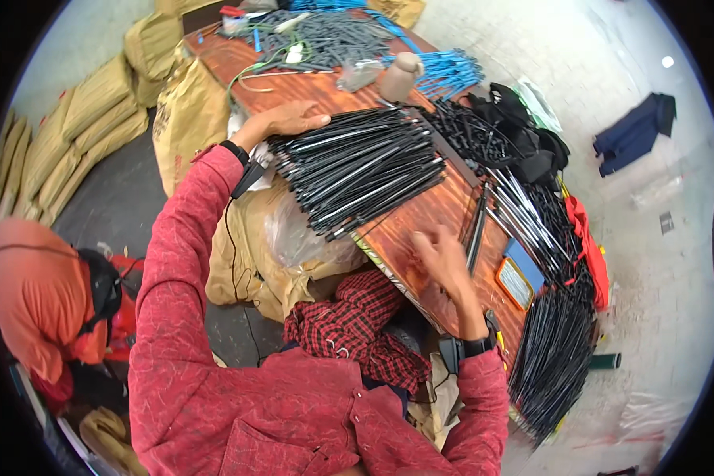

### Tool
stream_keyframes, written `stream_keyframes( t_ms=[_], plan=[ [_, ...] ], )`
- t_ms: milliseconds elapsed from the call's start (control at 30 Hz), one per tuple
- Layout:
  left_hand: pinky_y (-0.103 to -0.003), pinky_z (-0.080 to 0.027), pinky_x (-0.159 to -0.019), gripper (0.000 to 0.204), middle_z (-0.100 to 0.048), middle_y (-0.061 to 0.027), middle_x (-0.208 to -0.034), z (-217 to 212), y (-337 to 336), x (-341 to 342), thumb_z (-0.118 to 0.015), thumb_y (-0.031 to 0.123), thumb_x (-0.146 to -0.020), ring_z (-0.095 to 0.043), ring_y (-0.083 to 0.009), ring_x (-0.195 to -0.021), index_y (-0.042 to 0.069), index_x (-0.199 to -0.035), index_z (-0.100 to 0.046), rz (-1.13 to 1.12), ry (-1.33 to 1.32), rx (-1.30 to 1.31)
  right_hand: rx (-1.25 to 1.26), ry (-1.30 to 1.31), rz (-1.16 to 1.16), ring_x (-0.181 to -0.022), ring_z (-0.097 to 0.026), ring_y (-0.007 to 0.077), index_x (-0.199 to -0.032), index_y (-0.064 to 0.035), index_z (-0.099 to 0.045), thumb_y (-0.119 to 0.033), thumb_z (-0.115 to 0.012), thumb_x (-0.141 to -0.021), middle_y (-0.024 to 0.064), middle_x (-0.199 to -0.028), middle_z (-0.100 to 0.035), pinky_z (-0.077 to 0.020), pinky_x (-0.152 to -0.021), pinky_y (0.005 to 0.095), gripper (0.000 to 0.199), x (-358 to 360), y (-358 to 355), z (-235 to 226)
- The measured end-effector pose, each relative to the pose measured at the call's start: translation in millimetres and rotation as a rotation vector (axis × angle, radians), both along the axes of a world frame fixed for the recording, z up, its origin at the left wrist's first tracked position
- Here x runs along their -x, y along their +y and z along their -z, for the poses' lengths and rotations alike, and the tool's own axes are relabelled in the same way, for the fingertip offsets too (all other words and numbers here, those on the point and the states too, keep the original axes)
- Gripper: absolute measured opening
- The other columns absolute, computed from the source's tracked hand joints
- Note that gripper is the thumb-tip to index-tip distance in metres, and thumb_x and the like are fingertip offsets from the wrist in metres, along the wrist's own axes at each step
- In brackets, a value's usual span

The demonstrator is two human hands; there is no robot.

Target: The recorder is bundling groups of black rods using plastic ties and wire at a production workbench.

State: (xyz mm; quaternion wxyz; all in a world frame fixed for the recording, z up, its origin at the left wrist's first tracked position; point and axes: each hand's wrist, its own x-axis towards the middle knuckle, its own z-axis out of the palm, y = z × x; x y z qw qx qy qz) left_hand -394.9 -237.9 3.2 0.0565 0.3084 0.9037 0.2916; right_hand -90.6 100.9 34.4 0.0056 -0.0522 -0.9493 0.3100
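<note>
Pile of black rods (365, 166) is lying on the worktop (390, 230), ahead of the person; long axes are running left to right, right ends tilting toward the far side, left ends seemingly jutting past the near edge. Left hand (284, 120) is the nearer one: it is resting on the pile's far left corner, at the rod ends, thumb pointing right across the top. Left fingers are reaching over the far side, partly hidden, so can't tell whether they're pinching any rods. Right hand (446, 263) is sitting apart from the pile, off its near right side; from those fingers the pile is lying forward and to the left, bare wood showing between. Right fingers are looking loosely spread, pinching nothing visible; blurred, can't tell if they're touching the wood. Just beyond them to the right, a few loose dark rods (476, 230) are lying roughly lengthwise away from the person, crossing the pile's direction. Orange-framed case (515, 285) is lying farther right.
</note>
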Motion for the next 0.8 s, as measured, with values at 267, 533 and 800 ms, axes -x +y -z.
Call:
stream_keyframes(
  t_ms=[267,533,800],
  plan=[
    [-0.048,-0.045,-0.1,0.058,-0.064,-0.025,-0.12,-11,75,-41,-0.06,0.049,-0.095,-0.06,-0.0415,-0.114,0.003,-0.13,-0.058,0.273,0.056,-0.055,0.748,-0.339,0.101,-0.086,-0.069,0.0215,-0.132,0.0063,-0.05,-0.063,-0.056,-0.094,0.0173,-0.106,-0.068,-0.0561,-0.074,0.0309,0.08,61,-17,11],
    [-0.047,-0.046,-0.1,0.055,-0.064,-0.0243,-0.125,-3,88,-107,-0.058,0.039,-0.097,-0.061,-0.0409,-0.116,0.005,-0.139,-0.052,0.258,0.04,-0.204,0.501,0.023,-0.078,-0.092,-0.07,0.0313,-0.114,0.008,-0.064,-0.047,-0.069,-0.09,0.0232,-0.103,-0.071,-0.0545,-0.082,0.0418,0.06,60,-28,29],
    [-0.047,-0.038,-0.111,0.071,-0.054,-0.028,-0.14,-12,103,-128,-0.044,0.056,-0.099,-0.05,-0.0422,-0.132,0.003,-0.147,-0.042,0.084,0.056,-0.023,0.202,-0.045,0.06,-0.107,-0.067,0.0407,-0.116,0.01,-0.065,-0.052,-0.069,-0.084,0.03,-0.112,-0.068,-0.0528,-0.091,0.0471,0.07,60,-21,38]
  ],
)
